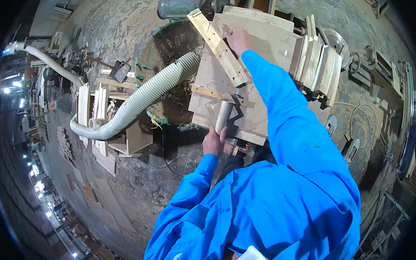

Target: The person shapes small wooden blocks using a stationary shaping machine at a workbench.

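Note:
My left hand (213, 142) is closed round the lower end of a round wooden bar (224, 115), close to the near edge of a wooden worktop (272, 44). The bar's far end lies beside a black angled metal clamp (237, 108). Farther up the worktop, my right hand (239, 41) has its fingers curled beside the edge of a wooden strip with holes (218, 49). Whether anything is under those fingers is hidden. A shorter, narrow wooden strip (207, 91) lies across the worktop, left of the clamp.
A ribbed hose (158, 88) runs into a wicker basket (167, 44) left of the worktop. Curved wooden pieces (315, 65) stand stacked at its right side. A motor (183, 6) is at the back. Wooden slats (83, 108) stand at left.

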A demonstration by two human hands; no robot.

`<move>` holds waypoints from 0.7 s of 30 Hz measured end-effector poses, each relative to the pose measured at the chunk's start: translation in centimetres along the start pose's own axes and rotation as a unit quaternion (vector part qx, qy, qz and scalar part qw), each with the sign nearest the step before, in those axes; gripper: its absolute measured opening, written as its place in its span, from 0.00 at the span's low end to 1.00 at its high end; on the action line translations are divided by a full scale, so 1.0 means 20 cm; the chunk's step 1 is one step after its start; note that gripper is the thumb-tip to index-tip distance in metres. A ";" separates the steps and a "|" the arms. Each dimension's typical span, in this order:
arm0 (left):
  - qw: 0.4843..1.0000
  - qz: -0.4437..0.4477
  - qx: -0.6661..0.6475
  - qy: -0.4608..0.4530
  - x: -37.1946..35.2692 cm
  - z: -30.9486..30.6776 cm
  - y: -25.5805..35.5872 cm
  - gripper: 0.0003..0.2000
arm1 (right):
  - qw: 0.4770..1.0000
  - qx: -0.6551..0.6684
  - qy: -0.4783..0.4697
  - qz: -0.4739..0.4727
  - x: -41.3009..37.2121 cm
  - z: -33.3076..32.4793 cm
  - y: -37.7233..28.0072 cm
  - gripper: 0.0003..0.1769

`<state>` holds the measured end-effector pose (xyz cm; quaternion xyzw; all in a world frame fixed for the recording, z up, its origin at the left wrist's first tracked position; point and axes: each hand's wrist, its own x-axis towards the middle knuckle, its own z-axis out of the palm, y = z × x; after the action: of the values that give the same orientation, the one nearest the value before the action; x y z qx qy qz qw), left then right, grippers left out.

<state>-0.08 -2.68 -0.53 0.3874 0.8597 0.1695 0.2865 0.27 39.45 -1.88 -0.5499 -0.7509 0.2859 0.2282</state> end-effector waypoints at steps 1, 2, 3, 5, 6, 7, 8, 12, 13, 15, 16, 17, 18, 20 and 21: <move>1.000 -0.009 0.003 -0.006 -0.02 -0.01 -0.01 0.24 | 1.000 0.000 0.000 -0.001 0.01 0.05 0.01 0.16; 1.000 -0.018 0.005 -0.012 -0.04 -0.01 -0.02 0.24 | 1.000 0.008 0.013 -0.001 0.03 0.10 0.01 0.16; 1.000 -0.018 0.005 -0.011 -0.06 -0.02 -0.04 0.24 | 1.000 0.016 0.027 -0.002 0.02 0.12 -0.02 0.16; 1.000 -0.021 0.005 -0.015 -0.11 -0.03 -0.08 0.25 | 1.000 0.022 0.018 0.003 0.00 0.14 -0.05 0.16; 1.000 -0.021 0.004 -0.015 -0.14 -0.03 -0.10 0.25 | 1.000 0.028 0.009 0.009 -0.01 0.15 -0.06 0.16; 1.000 -0.023 0.006 -0.015 -0.17 -0.03 -0.12 0.25 | 1.000 0.028 0.009 0.009 -0.02 0.17 -0.07 0.16; 1.000 -0.025 0.008 -0.016 -0.18 -0.02 -0.13 0.25 | 0.999 0.020 0.025 0.005 -0.01 0.18 -0.09 0.14; 0.999 -0.022 0.017 -0.016 -0.18 -0.01 -0.14 0.26 | 1.000 0.012 0.020 0.005 0.07 0.21 -0.09 0.13; 1.000 -0.017 0.011 -0.008 -0.17 -0.01 -0.13 0.26 | 1.000 0.013 0.019 0.007 0.11 0.21 -0.09 0.13; 1.000 -0.012 0.005 -0.001 -0.13 -0.02 -0.08 0.25 | 1.000 -0.009 0.007 0.012 0.19 0.21 -0.08 0.14; 1.000 -0.011 0.008 0.000 -0.10 -0.03 -0.05 0.25 | 1.000 -0.008 0.007 0.014 0.22 0.21 -0.08 0.14; 1.000 -0.011 0.011 0.001 -0.07 -0.04 -0.02 0.25 | 1.000 -0.003 0.007 0.008 0.26 0.20 -0.07 0.15; 1.000 -0.011 0.012 0.000 -0.05 -0.04 0.00 0.25 | 1.000 0.002 0.008 0.003 0.30 0.20 -0.06 0.16; 1.000 -0.018 0.018 -0.004 -0.01 -0.04 0.05 0.24 | 1.000 -0.011 0.011 0.001 0.37 0.21 -0.04 0.16; 1.000 -0.018 0.020 -0.005 0.00 -0.03 0.06 0.24 | 1.000 -0.024 0.013 -0.002 0.39 0.21 -0.04 0.16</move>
<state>0.17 -1.89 0.63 0.3778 0.8684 0.1454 0.2862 -5.33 46.03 -4.33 -0.5571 -0.7556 0.2601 0.2259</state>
